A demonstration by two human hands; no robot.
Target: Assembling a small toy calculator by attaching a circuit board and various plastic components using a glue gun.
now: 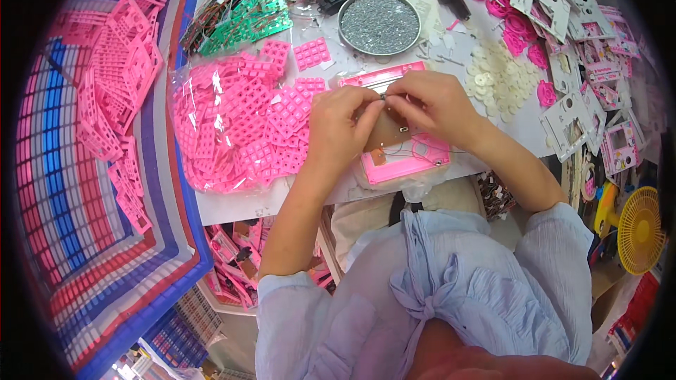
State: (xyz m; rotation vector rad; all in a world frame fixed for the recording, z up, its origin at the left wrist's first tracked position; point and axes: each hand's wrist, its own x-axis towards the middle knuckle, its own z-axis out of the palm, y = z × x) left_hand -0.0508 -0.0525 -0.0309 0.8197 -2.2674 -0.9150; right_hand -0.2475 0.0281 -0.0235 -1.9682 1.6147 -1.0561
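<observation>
My left hand (340, 125) and my right hand (438, 107) meet fingertip to fingertip over a pink plastic casing (412, 169) at the table's front. Both are closed in a pinch at the same spot, where a tiny dark piece shows; it is too small to name. Beneath the fingers lies a brown surface (386, 132), with thin wires and a small orange-brown piece (379, 157) near the casing's lower edge. My hands hide part of the casing. Just left of my left hand are pink button pads (287, 109), spilling from a clear plastic bag (211, 127).
Behind my hands stands a round metal bowl (379, 22) of small screws. Green circuit boards (257, 14) with wires lie back left, white round pieces (500, 77) to the right. White casings (563, 123) pile up far right. A striped bag (158, 169) holds pink frames (127, 63).
</observation>
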